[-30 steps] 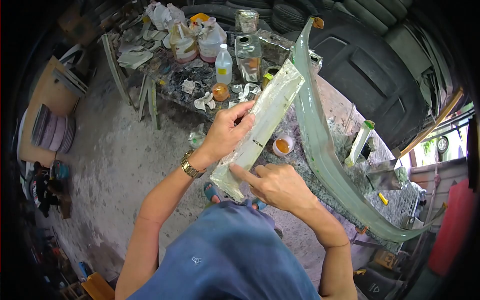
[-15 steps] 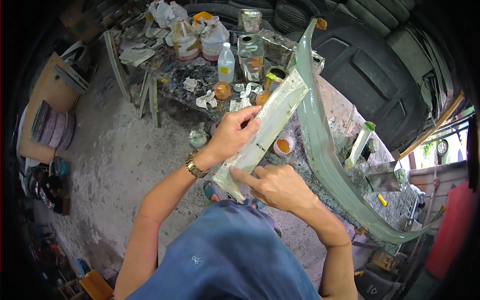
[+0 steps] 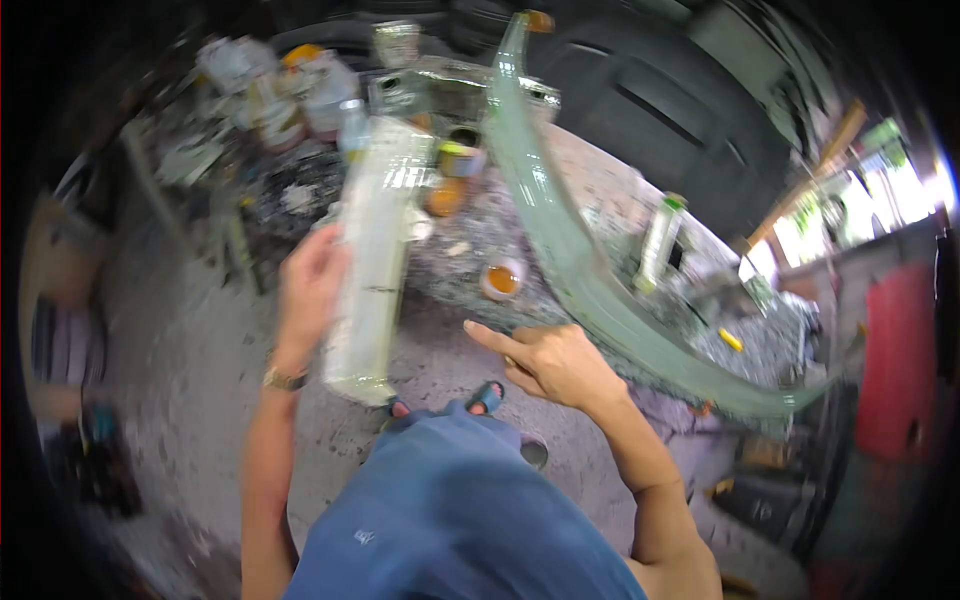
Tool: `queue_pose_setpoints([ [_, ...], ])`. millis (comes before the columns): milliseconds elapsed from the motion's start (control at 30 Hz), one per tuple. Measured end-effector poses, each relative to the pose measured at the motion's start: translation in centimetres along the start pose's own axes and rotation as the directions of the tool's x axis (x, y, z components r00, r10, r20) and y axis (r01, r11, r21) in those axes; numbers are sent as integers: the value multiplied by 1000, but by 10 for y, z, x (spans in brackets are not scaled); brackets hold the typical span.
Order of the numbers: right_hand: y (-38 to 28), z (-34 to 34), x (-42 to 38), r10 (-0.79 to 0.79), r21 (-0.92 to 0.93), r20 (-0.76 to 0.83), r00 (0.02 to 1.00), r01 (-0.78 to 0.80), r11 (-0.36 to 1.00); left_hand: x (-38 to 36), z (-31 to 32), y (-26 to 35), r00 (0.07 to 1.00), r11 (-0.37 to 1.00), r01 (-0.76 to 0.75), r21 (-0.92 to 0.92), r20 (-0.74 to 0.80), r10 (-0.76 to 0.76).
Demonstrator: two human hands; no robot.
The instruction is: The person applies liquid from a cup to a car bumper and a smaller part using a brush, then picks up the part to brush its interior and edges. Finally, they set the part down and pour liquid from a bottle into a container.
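Note:
A long, pale, glossy flat panel with a short dark mark across it stands nearly lengthwise in front of me. Its left edge is gripped by my left hand, which is blurred and wears a watch on the wrist. My right hand is apart from the panel, to its right, holding nothing. Its index finger points out to the left while the other fingers curl. A white cup of orange liquid sits on the table beyond that hand. The long, curved greenish translucent part lies across the table to the right.
The cluttered table bears plastic jugs, an orange-filled container, a small pale strip-like piece and a yellow object. A large black panel stands behind. A red panel is at far right.
My left hand has swung the panel left and turned it more upright. My right hand's finger has come off the panel's near end. The view has shifted too.

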State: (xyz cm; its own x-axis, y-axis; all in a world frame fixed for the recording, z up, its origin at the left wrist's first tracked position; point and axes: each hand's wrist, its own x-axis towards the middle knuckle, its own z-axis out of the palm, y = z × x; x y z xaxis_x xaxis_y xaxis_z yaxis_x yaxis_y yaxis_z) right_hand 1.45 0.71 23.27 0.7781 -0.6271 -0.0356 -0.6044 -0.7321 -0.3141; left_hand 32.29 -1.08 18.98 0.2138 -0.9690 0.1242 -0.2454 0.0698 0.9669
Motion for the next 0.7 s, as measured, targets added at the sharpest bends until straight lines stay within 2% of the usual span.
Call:
queue_pose_setpoints([
  [67,34,39,-26,175,22,-19,984,-174,984,-7,-19,-5,995,987,-12,-157,-101,-4],
  [133,72,92,-49,337,57,-2,941,-337,940,-15,-31,-1,977,985,9,-173,-207,-45],
  [167,90,119,-56,397,56,24,917,-398,916,-16,-40,-14,981,985,15,-174,-189,-49],
  [200,105,143,-61,407,64,26,913,-408,911,-15,-51,-28,975,990,-14,-143,-221,-18],
  [233,118,166,-64,469,65,92,879,-475,878,-15,-55,-36,967,993,-42,-108,-254,13],
  [267,129,185,-67,522,60,160,838,-536,842,-16,-55,-35,965,995,-4,-96,-262,-21],
  [400,160,238,-76,542,53,263,798,-573,818,-14,-48,-32,967,997,25,-76,-253,-43],
  [467,177,253,-81,589,30,352,728,-637,770,-15,-42,-32,970,995,11,-96,-239,-34],
  [500,182,254,-83,585,33,360,727,-636,771,-16,-38,-34,970,996,19,-91,-239,-40],
  [567,190,254,-85,671,38,350,654,-725,688,-16,-32,-39,969,1000,26,8,-247,-23],
  [633,205,265,-96,702,63,270,659,-740,670,-15,-16,-31,967,999,25,24,-255,-18],
  [667,201,254,-95,749,54,254,612,-782,621,-16,-16,-29,970,998,26,63,-243,-10],
  [700,180,214,-83,755,50,211,621,-778,626,-15,-16,-30,970,993,28,111,-241,0],
])
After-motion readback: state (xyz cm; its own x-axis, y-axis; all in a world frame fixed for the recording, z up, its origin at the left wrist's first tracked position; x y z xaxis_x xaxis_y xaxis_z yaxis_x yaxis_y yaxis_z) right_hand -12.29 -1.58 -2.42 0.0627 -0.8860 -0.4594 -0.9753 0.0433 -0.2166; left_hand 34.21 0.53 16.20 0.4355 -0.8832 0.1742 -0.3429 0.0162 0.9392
